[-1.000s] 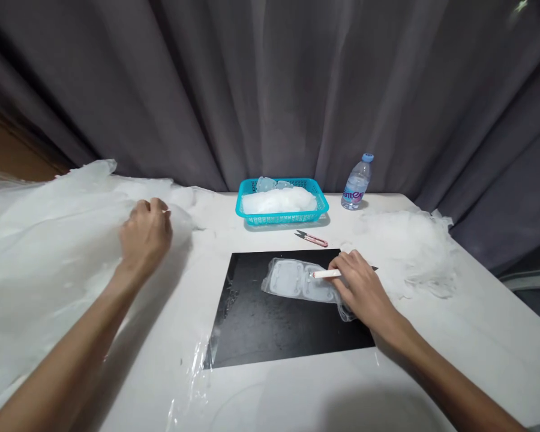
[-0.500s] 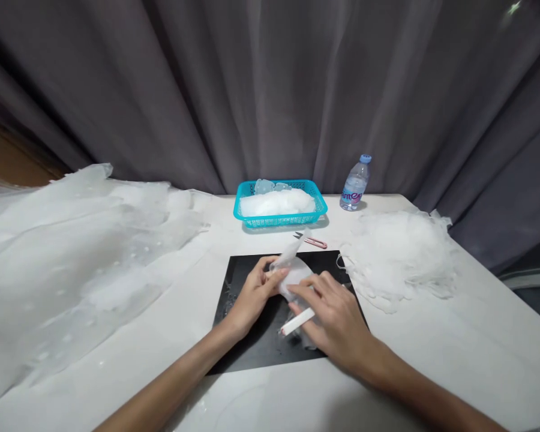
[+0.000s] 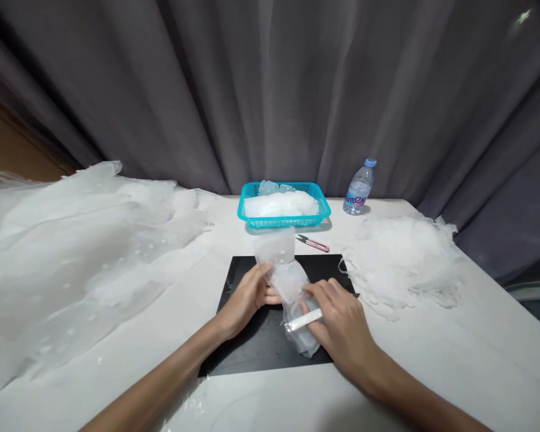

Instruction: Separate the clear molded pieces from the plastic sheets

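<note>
Over the black mat (image 3: 240,354), a strip of sheer white fabric (image 3: 290,281) is stretched out, with rounded sections along it. My left hand (image 3: 251,295) pinches its left edge near the middle. My right hand (image 3: 337,312) grips the fabric's right side between thumb and fingers. Tucked in that same hand is a slim white stick-like tool (image 3: 303,320), its tip pointing left; its exact kind is unclear. The fabric's lower end hangs crumpled beneath the tool. Its upper end reaches past the mat's far edge.
A blue basket (image 3: 284,222) holding white fabric pieces stands at the back. Pink-handled thread snips (image 3: 312,243) lie before it. A water bottle (image 3: 359,187) stands to the right. Sheer white fabric (image 3: 85,252) covers the left side; a smaller white heap (image 3: 409,258) lies right.
The fabric, bunched between my hands before, is now spread out longer, its upper part unfolded toward the basket. My left hand has shifted a little left and down.
</note>
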A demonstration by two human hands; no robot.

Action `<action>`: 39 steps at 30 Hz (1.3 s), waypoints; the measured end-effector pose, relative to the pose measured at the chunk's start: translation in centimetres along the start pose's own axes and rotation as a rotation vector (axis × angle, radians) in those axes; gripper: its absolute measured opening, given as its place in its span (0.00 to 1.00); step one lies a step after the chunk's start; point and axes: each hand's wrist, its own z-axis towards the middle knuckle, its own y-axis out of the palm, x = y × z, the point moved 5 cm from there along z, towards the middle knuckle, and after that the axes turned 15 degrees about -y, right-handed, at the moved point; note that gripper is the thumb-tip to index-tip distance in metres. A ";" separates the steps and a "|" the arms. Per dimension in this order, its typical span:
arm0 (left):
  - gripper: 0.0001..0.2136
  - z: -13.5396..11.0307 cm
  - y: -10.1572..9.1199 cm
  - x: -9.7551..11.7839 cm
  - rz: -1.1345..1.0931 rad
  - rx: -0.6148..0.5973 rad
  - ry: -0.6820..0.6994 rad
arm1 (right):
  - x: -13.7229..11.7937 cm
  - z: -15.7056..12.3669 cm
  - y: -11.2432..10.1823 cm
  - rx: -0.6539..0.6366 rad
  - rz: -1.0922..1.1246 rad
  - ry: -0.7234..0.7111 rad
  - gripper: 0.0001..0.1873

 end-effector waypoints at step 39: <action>0.19 -1.1 -1.2 2.7 0.539 0.392 0.214 | 6.2 1.9 -4.4 0.363 0.611 0.307 0.11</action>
